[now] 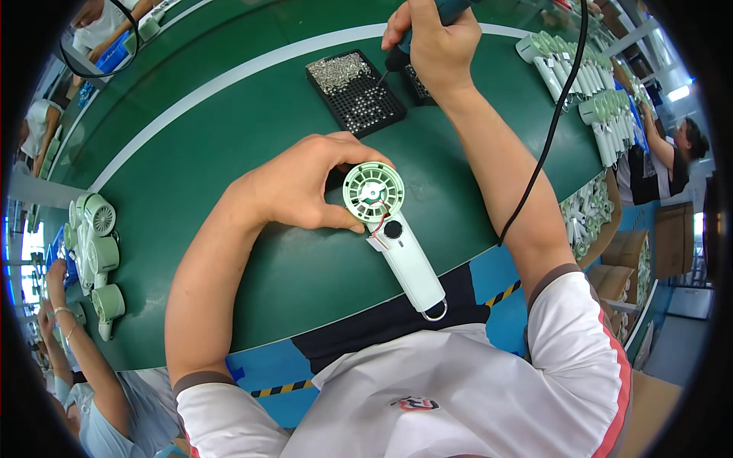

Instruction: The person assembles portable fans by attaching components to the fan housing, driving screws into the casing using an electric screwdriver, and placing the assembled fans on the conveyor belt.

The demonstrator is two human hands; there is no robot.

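My left hand [317,179] is closed around the round head of a handheld fan [406,256], thumb and fingers on its rim. The fan is white and pale green; its head is uncovered, showing spokes, a hub and red and black wires. Its handle points toward me and ends in a metal loop. Up at the far edge, my right hand [443,46] grips a dark teal electric screwdriver [398,57]. The driver's thin bit reaches down to the black screw tray [355,91], where silver screws lie piled and set in holes.
A second black tray [417,82] sits partly behind my right wrist. A black cable [553,126] hangs past my right forearm. Fans [98,244] stand on the left, and rows of fan parts [603,114] lie at right. Other people work on both sides of the green table [298,282].
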